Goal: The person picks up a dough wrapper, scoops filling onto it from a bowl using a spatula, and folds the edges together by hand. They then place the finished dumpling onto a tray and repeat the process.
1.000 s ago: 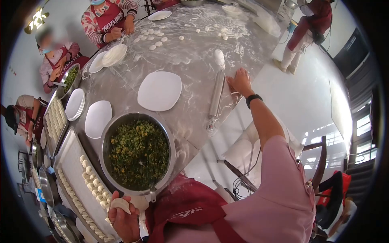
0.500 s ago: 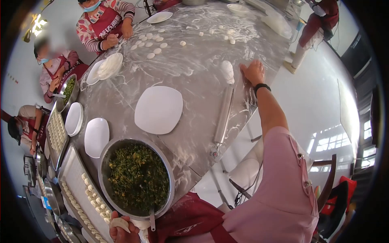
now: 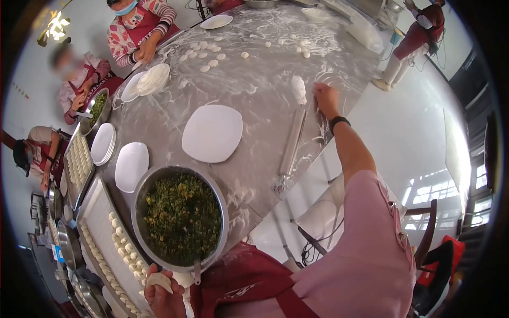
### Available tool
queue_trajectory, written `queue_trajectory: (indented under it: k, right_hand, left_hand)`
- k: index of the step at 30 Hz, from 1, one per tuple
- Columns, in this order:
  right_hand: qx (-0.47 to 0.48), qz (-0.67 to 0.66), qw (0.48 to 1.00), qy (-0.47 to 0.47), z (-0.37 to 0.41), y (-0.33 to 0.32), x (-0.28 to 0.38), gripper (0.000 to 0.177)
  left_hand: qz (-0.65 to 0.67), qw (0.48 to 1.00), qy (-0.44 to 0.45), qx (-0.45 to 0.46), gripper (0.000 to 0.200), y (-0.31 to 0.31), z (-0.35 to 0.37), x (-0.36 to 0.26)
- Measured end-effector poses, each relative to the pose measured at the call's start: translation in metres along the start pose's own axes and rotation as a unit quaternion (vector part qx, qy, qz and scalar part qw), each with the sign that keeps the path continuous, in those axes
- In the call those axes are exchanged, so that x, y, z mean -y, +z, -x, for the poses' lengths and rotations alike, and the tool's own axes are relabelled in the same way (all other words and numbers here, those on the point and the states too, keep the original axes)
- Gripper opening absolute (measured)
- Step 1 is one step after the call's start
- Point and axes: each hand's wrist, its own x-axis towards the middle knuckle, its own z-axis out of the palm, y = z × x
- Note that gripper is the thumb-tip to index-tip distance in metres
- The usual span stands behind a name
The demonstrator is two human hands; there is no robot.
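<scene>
At the bottom of the head view my left hand [image 3: 168, 301] grips a pale folded dumpling [image 3: 160, 281]. Beside it stands a steel bowl [image 3: 225, 222] of chopped green and yellow filling [image 3: 183, 214], with a metal handle [image 3: 197, 271] at the rim. My right hand [image 3: 326, 99] rests on the floury tabletop near its right edge, fingers curled in; whether anything is inside them is hidden. Left of that hand lie a lump of dough [image 3: 298, 89] and a metal rolling pin [image 3: 293, 140]. Rows of dumplings [image 3: 126, 249] lie on a tray [image 3: 101, 204] to the left.
White plates [image 3: 212, 132] stand on the steel table [image 3: 254, 100]. Round dough pieces [image 3: 204, 55] lie farther back. A person in a striped sleeve [image 3: 168, 13] works across the table, with other people at the left and far right. A chair [image 3: 430, 228] stands at the right.
My right hand's fingers have gone from spread on the table to curled in. My left hand still holds the dumpling. The whole view has shifted slightly.
</scene>
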Motion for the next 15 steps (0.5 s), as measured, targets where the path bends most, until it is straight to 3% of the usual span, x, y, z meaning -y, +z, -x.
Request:
queue_trajectory:
  k: [2,6,10,13,15]
  right_hand:
    - [-0.025,-0.063,0.998,0.014,0.022,0.004,0.015,0.019]
    - [-0.059,-0.06,0.996,0.019,0.064,0.011,0.043,0.022]
    - [-0.095,0.032,0.994,0.032,0.104,0.019,0.057,0.024]
    - [-0.064,0.203,0.969,-0.128,0.125,0.012,0.057,0.024]
    - [-0.03,0.127,0.975,-0.182,0.136,0.011,0.055,0.028]
  left_hand:
    - [-0.016,0.999,0.039,-0.015,0.056,-0.007,0.006,0.009]
    - [0.018,0.999,0.032,-0.035,0.052,-0.012,0.021,0.008]
    - [0.013,1.0,-0.003,0.006,0.06,-0.02,0.024,0.006]
    - [-0.022,0.998,-0.021,0.049,0.057,-0.024,0.019,0.004]
    - [-0.048,0.996,-0.024,0.074,0.05,-0.028,0.018,0.003]
